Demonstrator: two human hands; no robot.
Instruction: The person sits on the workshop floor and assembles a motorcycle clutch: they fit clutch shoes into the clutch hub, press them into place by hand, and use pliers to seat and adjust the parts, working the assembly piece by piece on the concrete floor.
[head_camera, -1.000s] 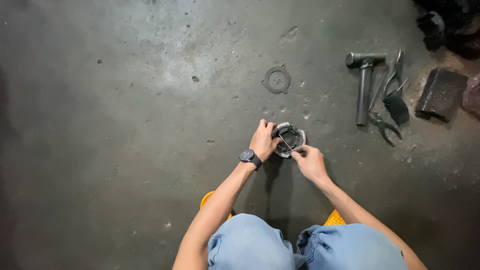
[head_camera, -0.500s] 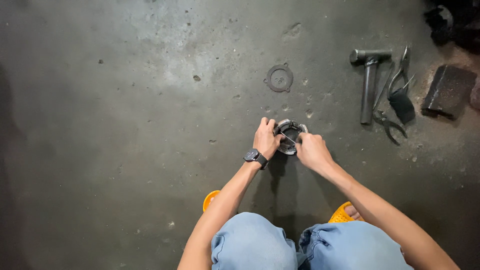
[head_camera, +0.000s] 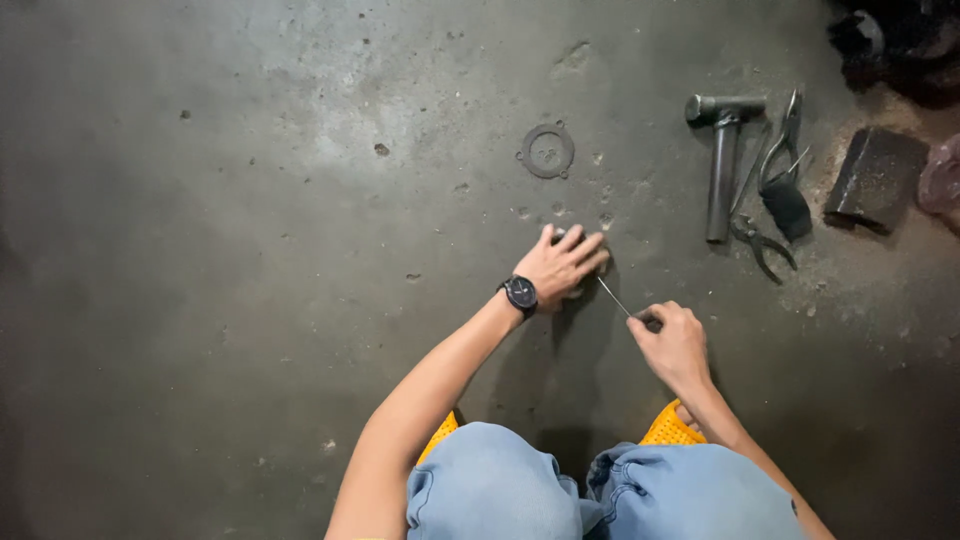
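We squat on yellow sandals (head_camera: 668, 428) over the concrete floor (head_camera: 220, 280); landmark for all positions is the left hand (head_camera: 562, 264).

Left hand lies flat, fingers spread and pressing down on a small metal part (head_camera: 560, 236) that it covers almost wholly; only a sliver shows at the fingertips. We judge the flat press pins the part against the floor so it cannot slide.

Just right of and nearer than the left hand, the right hand (head_camera: 672, 340) is closed around a thin metal rod (head_camera: 613, 297), whose tip slants up toward the covered part, apparently to pick or pry at its edge.

Beyond the left hand, a flat ring gasket (head_camera: 548, 151) lies apart. Far right of it: hammer (head_camera: 722, 160), pliers (head_camera: 778, 175), and a dark block (head_camera: 876, 180). Nothing lies between the hands and these tools.
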